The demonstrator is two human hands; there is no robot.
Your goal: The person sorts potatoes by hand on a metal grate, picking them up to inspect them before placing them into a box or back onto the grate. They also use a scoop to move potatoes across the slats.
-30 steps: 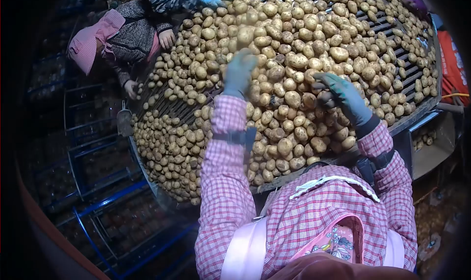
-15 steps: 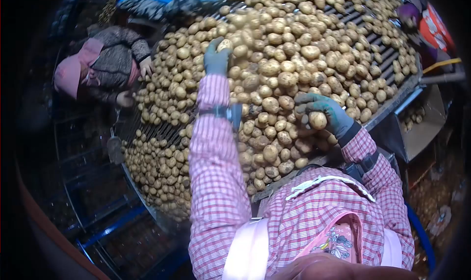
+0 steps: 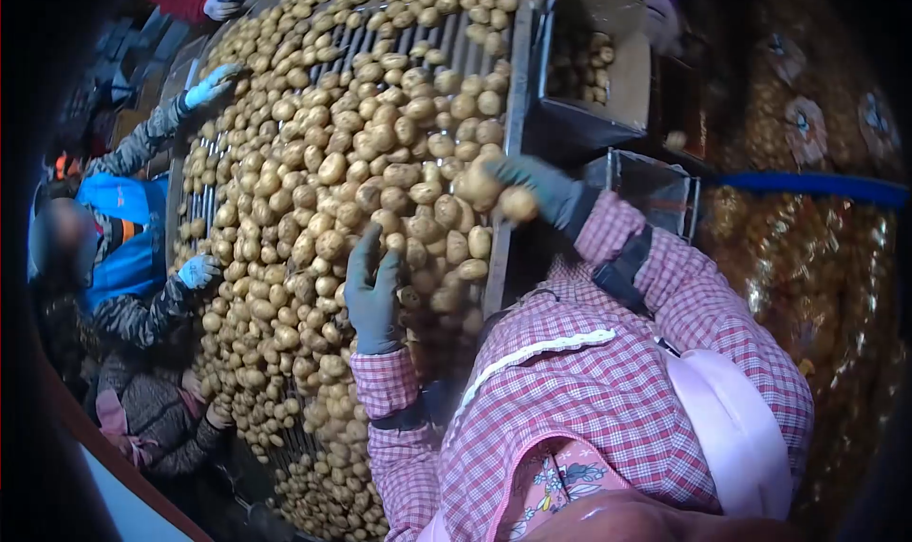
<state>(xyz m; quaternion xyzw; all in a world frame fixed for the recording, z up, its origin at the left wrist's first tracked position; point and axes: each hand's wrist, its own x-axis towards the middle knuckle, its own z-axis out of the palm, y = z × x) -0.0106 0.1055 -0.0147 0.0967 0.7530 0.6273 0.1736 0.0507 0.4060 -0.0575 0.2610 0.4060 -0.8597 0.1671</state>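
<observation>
Muddy yellow potatoes (image 3: 328,171) cover a slatted roller conveyor (image 3: 472,50) in front of me. My left hand (image 3: 373,300), in a grey-green glove, is over the near part of the pile, its fingers stretched and apart, with no potato in its grasp. My right hand (image 3: 546,189), gloved alike, is at the conveyor's right side rail. Its fingers are curled round a potato (image 3: 518,203), and a second, blurred potato (image 3: 480,183) is right at the fingertips.
Beyond the rail stand an open bin (image 3: 617,67) with some potatoes inside and a smaller metal box (image 3: 655,195). Filled net bags (image 3: 807,276) lie to the right by a blue bar (image 3: 817,189). Co-workers, one in a blue apron (image 3: 123,228), reach in from the left and far side.
The view has swung to the right. My left hand has come back toward my body and no longer has a potato at its fingers. My right hand has moved to the rail with a potato.
</observation>
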